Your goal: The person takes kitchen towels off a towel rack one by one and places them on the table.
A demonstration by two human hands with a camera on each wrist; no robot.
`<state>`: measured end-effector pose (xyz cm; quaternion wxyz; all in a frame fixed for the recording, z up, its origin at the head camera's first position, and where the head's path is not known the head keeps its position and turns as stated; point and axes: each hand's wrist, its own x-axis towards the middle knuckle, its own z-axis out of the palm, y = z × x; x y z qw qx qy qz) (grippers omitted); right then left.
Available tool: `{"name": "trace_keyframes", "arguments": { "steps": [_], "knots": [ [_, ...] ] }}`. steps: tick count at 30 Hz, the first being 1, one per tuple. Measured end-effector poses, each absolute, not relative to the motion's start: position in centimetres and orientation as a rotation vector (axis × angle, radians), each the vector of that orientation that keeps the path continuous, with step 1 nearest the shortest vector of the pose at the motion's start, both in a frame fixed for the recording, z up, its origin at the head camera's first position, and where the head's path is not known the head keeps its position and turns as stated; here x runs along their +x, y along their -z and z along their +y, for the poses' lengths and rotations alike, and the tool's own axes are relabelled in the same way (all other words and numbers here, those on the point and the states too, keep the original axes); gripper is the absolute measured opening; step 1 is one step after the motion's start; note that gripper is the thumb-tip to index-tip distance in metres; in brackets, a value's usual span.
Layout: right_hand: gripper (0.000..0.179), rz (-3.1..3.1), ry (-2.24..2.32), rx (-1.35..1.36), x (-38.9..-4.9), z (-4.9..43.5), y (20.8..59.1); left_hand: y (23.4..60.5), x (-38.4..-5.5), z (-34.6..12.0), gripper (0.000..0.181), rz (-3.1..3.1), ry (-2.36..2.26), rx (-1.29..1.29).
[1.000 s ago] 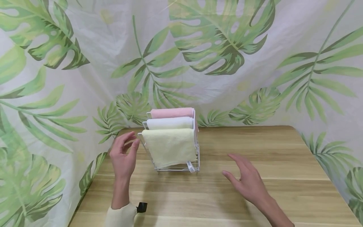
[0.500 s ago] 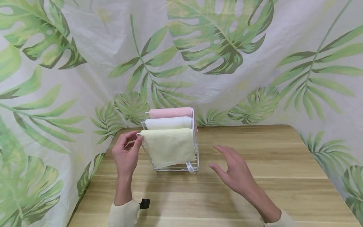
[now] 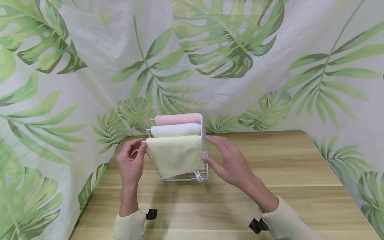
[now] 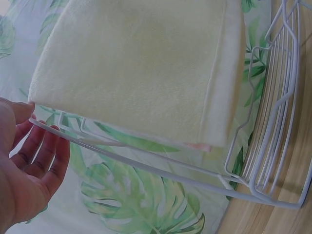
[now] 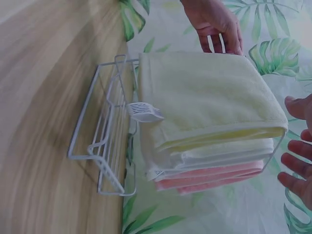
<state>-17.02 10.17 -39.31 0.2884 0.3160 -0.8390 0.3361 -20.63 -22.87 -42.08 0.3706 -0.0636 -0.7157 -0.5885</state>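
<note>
A white wire rack (image 3: pixel 184 180) stands on the table with three folded towels hung over its bars. The pale yellow towel (image 3: pixel 174 156) is at the front, the white towel (image 3: pixel 177 129) behind it and the pink towel (image 3: pixel 178 118) at the back. At the rack's upper left front corner, my left hand (image 3: pixel 131 163) pinches the wire between thumb and fingers, as the left wrist view (image 4: pixel 34 165) also shows. My right hand (image 3: pixel 232 163) is beside the rack's right side, fingers extended and thumb apart; a gap to the towels shows in the right wrist view. A white label (image 3: pixel 198 175) hangs below the yellow towel.
The wooden table (image 3: pixel 270 160) extends to the right and front of the rack. Behind it hangs a leaf-patterned cloth (image 3: pixel 264 76), which also runs down the left side. Small black devices (image 3: pixel 152 214) sit at both cuffs.
My right hand has moved left from over the table to the rack's right side. My left hand has come in to the rack's left corner and taken hold of it.
</note>
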Motion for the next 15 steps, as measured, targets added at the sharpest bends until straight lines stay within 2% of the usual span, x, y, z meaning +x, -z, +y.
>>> {"name": "trace_keyframes", "arguments": {
  "steps": [15],
  "knots": [
    [0.059,-2.131,-0.889,1.064,-20.6,6.3,36.0,42.2,-21.0,-22.6,0.020,-1.812,1.537,-0.130]
  ]
}}
